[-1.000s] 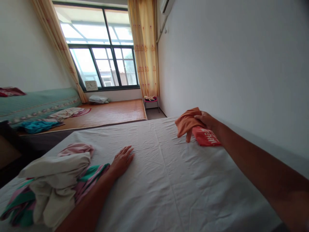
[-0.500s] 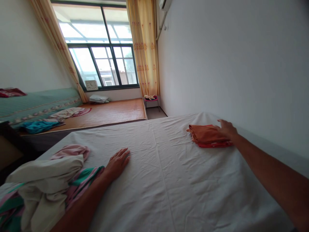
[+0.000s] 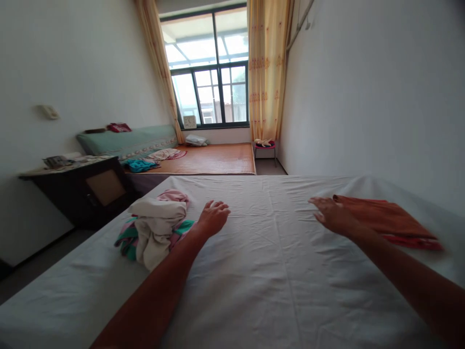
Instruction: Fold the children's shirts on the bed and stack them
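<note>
My left hand is over the white sheet, palm down with its fingers spread and nothing in it. Just left of it lies a rumpled pile of clothes, with a cream garment on top, a pink cloth behind and a green-and-pink striped piece underneath. On the right, a folded rust-orange garment rests on a red one. My right hand is at the left end of this stack, fingers apart and holding nothing; whether it touches the cloth I cannot tell.
A dark cabinet with small items on top stands to the left. Beyond the sheet is a bed with a brown mat, bearing a blue cloth. A pink stool stands near the curtain. The wall borders the right side.
My view has turned left, bringing the cabinet into sight. My right hand has come off the right side of the orange stack and moved left past it. The left hand's fingers have lifted and spread.
</note>
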`<action>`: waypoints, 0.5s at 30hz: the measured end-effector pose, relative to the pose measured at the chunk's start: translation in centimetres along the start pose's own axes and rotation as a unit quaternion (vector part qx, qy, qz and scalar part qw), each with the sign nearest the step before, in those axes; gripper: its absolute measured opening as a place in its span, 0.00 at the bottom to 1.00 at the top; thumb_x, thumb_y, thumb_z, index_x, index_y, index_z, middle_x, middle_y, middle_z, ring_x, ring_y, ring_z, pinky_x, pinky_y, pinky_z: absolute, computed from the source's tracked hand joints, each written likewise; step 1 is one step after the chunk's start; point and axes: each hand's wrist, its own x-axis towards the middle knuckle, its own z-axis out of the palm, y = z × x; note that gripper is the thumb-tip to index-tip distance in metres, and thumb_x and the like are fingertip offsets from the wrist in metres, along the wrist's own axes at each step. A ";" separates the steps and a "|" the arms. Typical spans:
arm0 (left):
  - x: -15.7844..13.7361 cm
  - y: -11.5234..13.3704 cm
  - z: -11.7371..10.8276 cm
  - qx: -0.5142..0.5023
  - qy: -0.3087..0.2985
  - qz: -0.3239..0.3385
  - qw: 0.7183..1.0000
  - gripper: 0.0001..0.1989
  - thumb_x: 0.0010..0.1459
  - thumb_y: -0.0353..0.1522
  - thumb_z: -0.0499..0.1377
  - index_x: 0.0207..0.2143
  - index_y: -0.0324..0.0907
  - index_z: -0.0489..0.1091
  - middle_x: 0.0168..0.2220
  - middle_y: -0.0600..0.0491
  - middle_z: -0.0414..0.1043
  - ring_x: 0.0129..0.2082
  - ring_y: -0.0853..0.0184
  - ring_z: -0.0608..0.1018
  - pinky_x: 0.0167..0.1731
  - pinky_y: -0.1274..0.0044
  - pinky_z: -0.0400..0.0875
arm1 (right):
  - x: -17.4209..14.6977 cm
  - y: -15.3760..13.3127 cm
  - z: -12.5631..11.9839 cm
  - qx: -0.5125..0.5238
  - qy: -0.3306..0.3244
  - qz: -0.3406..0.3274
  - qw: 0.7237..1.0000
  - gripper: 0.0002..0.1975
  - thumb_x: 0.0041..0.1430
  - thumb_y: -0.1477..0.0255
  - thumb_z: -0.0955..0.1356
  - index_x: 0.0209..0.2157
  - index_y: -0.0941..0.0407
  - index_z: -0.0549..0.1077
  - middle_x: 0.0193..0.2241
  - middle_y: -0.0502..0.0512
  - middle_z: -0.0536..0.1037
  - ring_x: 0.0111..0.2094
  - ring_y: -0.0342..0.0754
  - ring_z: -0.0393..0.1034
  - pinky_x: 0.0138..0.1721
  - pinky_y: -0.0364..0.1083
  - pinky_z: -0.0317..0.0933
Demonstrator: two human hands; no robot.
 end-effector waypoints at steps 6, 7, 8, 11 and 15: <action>-3.1 -6.0 -6.7 0.082 -0.031 -0.134 0.987 0.14 0.50 0.30 0.60 0.41 0.48 0.75 0.47 0.48 0.73 0.50 0.53 0.70 0.53 0.59 0.56 | 2.0 -12.8 0.6 0.103 -0.096 -0.128 0.982 0.18 0.58 0.72 0.62 0.50 0.50 0.71 0.55 0.56 0.70 0.54 0.54 0.63 0.50 0.56 0.61; -3.9 -7.3 -7.4 0.087 -0.028 -0.156 0.983 0.14 0.50 0.30 0.60 0.40 0.49 0.75 0.48 0.49 0.74 0.50 0.53 0.70 0.52 0.59 0.57 | 2.2 -14.0 0.7 0.116 -0.100 -0.141 0.978 0.18 0.57 0.73 0.62 0.49 0.50 0.72 0.55 0.56 0.70 0.54 0.54 0.64 0.51 0.56 0.61; -4.6 -8.5 -7.9 0.088 -0.022 -0.184 0.979 0.13 0.51 0.31 0.59 0.40 0.51 0.75 0.47 0.50 0.74 0.49 0.53 0.71 0.50 0.60 0.59 | 2.4 -14.9 0.8 0.129 -0.102 -0.148 0.975 0.18 0.57 0.74 0.62 0.49 0.50 0.72 0.55 0.56 0.70 0.53 0.54 0.64 0.51 0.55 0.60; -5.7 -10.9 -8.6 0.064 -0.008 -0.265 0.962 0.11 0.52 0.33 0.58 0.37 0.52 0.76 0.41 0.49 0.77 0.42 0.54 0.75 0.43 0.65 0.66 | 2.8 -16.6 1.6 0.183 -0.098 -0.156 0.966 0.18 0.57 0.75 0.62 0.47 0.52 0.73 0.54 0.57 0.71 0.53 0.54 0.65 0.52 0.55 0.60; -4.0 -9.4 -8.6 -0.037 0.108 -0.240 0.964 0.11 0.53 0.32 0.57 0.37 0.45 0.77 0.37 0.48 0.76 0.39 0.57 0.76 0.41 0.71 0.68 | 2.8 -17.5 2.8 0.292 -0.070 -0.129 0.945 0.15 0.57 0.74 0.63 0.44 0.51 0.74 0.49 0.56 0.75 0.51 0.53 0.67 0.54 0.55 0.59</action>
